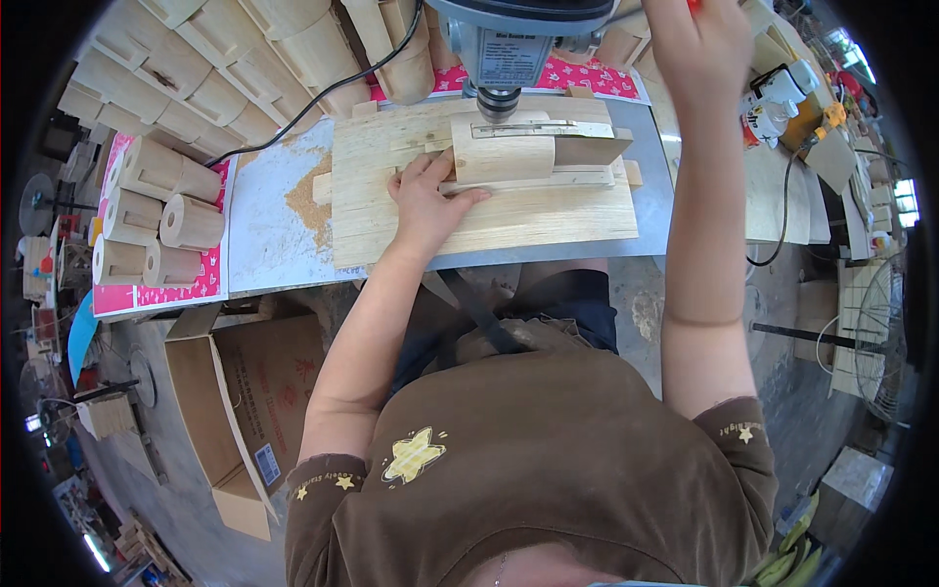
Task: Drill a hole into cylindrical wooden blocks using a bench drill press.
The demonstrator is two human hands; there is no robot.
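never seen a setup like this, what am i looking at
This is one wide, curved view from a camera on a person's head, looking down. There is no robot, just two bare hands. The left hand rests against the end of a rounded wooden piece on a wooden board. Above is a drilling machine. The right hand is raised at the top edge, by something red, mostly cut off. Sawdust and short wooden cylinders are on the left.

Open cardboard box [269,391], lower left; caged fan [880,338], far right.
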